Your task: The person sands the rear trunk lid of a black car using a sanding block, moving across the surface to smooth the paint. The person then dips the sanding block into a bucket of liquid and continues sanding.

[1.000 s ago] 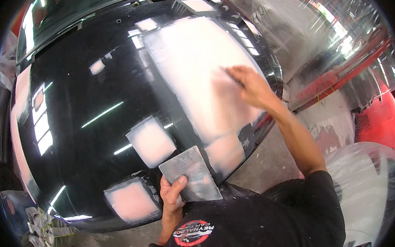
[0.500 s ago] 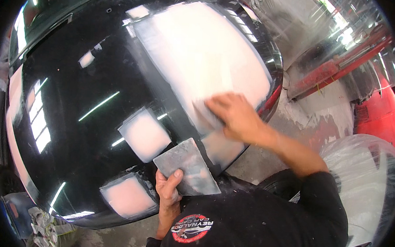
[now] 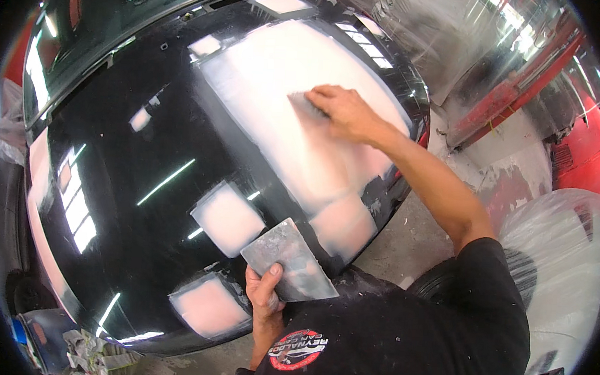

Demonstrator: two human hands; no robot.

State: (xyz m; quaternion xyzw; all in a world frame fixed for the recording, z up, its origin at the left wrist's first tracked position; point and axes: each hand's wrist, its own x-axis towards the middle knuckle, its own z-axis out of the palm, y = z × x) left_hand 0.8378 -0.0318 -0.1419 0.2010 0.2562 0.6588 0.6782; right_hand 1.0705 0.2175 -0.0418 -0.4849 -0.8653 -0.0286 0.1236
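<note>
My left hand (image 3: 263, 292) grips a flat grey putty board (image 3: 294, 259), with the thumb on its smeared face. The board is held over the front edge of a black car hood (image 3: 130, 208). In my right hand (image 3: 351, 115) is a thin grey putty spreader (image 3: 306, 104), its edge at the surface of a large pale filler patch (image 3: 273, 62) on the hood. The fingers partly hide the spreader. Smaller pinkish-white patches lie nearer me: a square one (image 3: 228, 217), another at the front edge (image 3: 210, 307), and one just below the large patch (image 3: 344, 224).
The windshield (image 3: 146, 6) is beyond the hood at upper left. To the right stand a red post (image 3: 508, 97) and a plastic-wrapped rounded object (image 3: 557, 251). Crumpled masking material (image 3: 94, 355) sits at lower left. A dark tire (image 3: 432, 278) is near my right side.
My right hand and the spreader have moved away from me, from the near end of the large patch to its middle. The left hand still holds the board. The view has shifted slightly.
</note>
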